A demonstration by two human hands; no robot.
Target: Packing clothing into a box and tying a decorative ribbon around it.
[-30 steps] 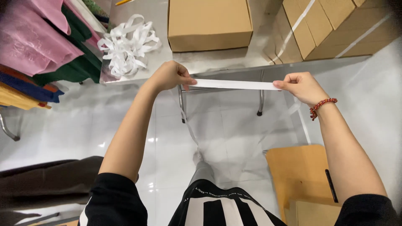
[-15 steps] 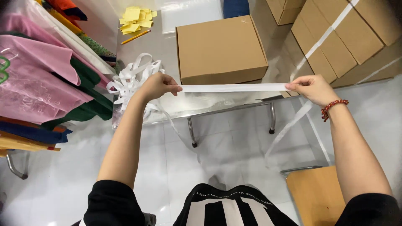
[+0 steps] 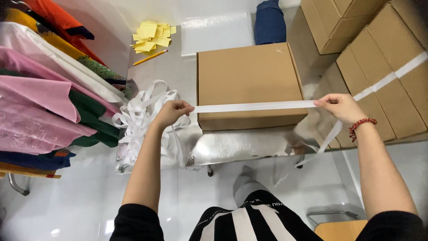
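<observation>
White ribbon [image 3: 254, 106] stretches taut above a closed cardboard box [image 3: 247, 80] on the table [image 3: 178, 67], pinched at each end between fingertips of the left hand [image 3: 171, 112] and right hand [image 3: 341, 107].

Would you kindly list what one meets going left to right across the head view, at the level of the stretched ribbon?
Stacked coloured fabric → pile of white ribbon → left hand → white ribbon strip → right hand → taped cardboard boxes.

Stacked cartons [image 3: 383, 67] cut off top right
</observation>
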